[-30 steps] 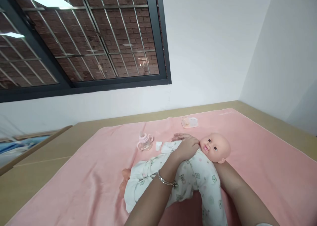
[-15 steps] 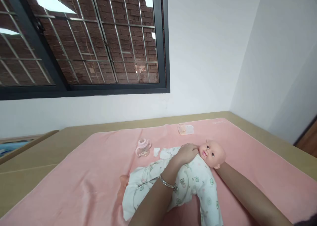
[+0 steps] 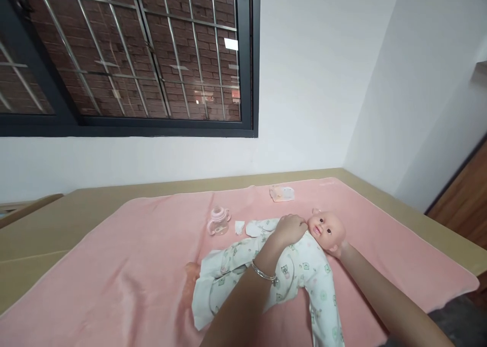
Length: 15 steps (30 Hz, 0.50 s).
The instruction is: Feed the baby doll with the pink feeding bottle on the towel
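Note:
A baby doll [image 3: 304, 273] lies on its back across the pink blanket [image 3: 152, 255], dressed in a white suit with small printed animals. Its bare head is at the right, its feet at the left. My left hand [image 3: 291, 229] grips the doll's upper chest just below the chin, fingers curled over the cloth. A silver bracelet [image 3: 263, 273] circles that wrist. Behind the doll's head and neck, my right hand [image 3: 343, 249] cups it from the right; its fingers are hidden beneath the head.
Beyond the doll stand a pink two-handled baby bottle [image 3: 219, 221] and a small white piece [image 3: 239, 227]. A soft pale packet [image 3: 282, 194] lies near the blanket's far edge. The tan padded surface [image 3: 114, 191] borders the white wall, below a barred window [image 3: 160, 68].
The view has shifted slightly to the right. Both hands keep their places on the doll, and its head appears turned very little, if at all.

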Each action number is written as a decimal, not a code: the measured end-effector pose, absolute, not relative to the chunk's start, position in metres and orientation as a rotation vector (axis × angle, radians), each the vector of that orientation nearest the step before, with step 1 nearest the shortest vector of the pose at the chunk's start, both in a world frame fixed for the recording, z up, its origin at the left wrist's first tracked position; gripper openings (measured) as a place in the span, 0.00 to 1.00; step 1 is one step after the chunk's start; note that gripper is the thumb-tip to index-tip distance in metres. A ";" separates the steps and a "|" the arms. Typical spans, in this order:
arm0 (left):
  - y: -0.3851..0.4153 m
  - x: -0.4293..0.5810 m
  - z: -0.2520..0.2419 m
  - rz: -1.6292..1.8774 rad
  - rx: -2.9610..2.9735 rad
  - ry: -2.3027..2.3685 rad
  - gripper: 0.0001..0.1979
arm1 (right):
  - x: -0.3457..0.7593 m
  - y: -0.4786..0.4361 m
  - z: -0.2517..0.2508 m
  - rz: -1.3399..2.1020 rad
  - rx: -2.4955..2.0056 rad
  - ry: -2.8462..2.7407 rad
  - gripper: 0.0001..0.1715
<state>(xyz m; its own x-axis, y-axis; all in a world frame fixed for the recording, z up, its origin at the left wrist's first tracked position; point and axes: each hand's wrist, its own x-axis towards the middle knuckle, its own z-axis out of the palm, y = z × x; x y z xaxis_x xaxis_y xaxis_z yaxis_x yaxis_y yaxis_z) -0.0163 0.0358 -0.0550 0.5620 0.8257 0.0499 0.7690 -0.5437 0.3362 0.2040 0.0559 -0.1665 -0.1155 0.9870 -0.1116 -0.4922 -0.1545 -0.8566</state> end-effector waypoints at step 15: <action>0.014 -0.008 -0.057 0.359 2.607 1.318 0.14 | 0.219 0.022 -0.105 1.592 -1.323 -0.606 0.20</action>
<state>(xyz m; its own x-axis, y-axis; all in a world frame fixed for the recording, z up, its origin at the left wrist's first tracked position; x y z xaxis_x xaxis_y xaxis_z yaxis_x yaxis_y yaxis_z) -0.0083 0.0144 -0.0565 0.5735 0.8095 0.1257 0.7615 -0.5833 0.2827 0.2186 0.0223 -0.1052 0.0315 0.8827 -0.4689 -0.3475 -0.4302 -0.8331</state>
